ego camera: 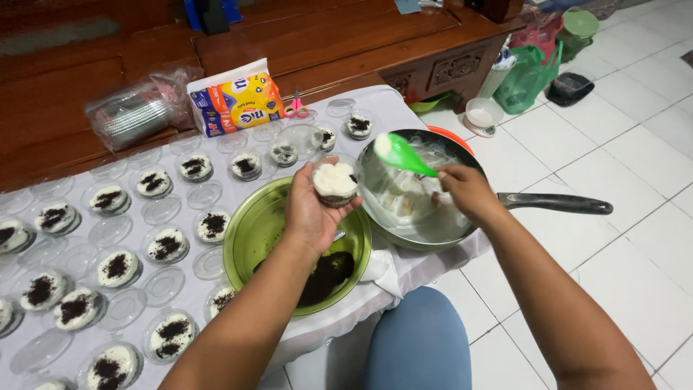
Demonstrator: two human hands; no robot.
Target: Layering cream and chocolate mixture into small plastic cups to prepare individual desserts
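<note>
From the head view, the left hand [312,209] is cupping a cream-filled plastic cup [335,182], fingers wrapped round it, above the green bowl [249,231]. At three o'clock, the right hand [465,189] is pinching a green spatula [404,154], blade angling toward ten o'clock, over the frying pan [419,209].

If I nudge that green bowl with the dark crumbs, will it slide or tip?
The green bowl probably slides rather than tips: it looks wide and low. It seems thin plastic, so likely light, with only a small heap of dark crumbs weighing it. The cloth beneath may bunch and drag.
</note>
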